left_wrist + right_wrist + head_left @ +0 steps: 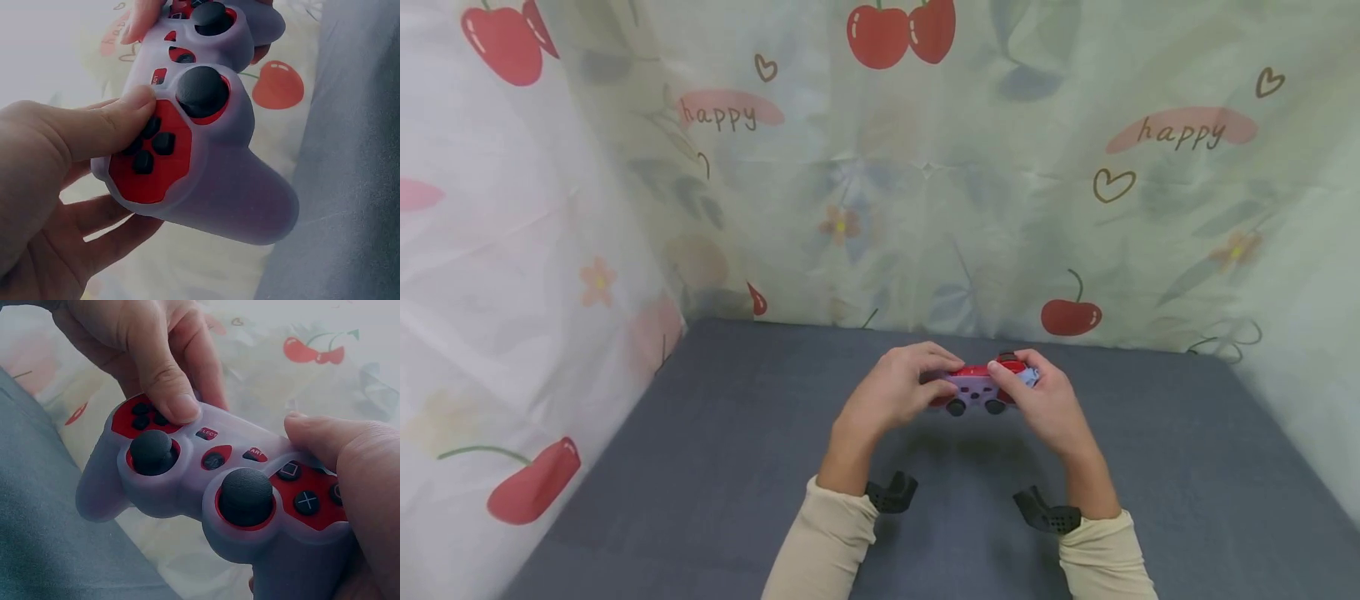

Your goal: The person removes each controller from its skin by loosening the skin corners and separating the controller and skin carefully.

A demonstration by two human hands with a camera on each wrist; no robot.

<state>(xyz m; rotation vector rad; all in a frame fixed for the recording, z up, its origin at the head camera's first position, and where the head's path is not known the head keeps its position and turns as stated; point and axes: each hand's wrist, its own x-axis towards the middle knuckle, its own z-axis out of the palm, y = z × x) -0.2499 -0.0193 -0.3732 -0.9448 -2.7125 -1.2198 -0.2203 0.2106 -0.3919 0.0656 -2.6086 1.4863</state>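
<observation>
A red game controller (pixel 974 372) with black thumbsticks and buttons is held above the table, its grips pointing toward me. A translucent, pale purple silicone cover (pixel 240 187) wraps its face and grips; in the head view, red shows along the far edge. My left hand (pixel 887 392) pinches the controller's left end, thumb beside the direction buttons (pixel 150 147) and other fingers underneath. On the opposite end, my right hand (pixel 1051 408) grips the cover, its thumb (pixel 312 428) at the top edge near the START button (pixel 254 454). My right fingers are mostly hidden in the right wrist view.
Below the hands lies a dark grey tabletop (pixel 722 467). Pale printed curtains with cherries (pixel 1071 317) and writing hang behind it and along the left and right sides. Black wrist mounts (pixel 891 493) stick out from both wrists at the cream sleeves (pixel 827 542).
</observation>
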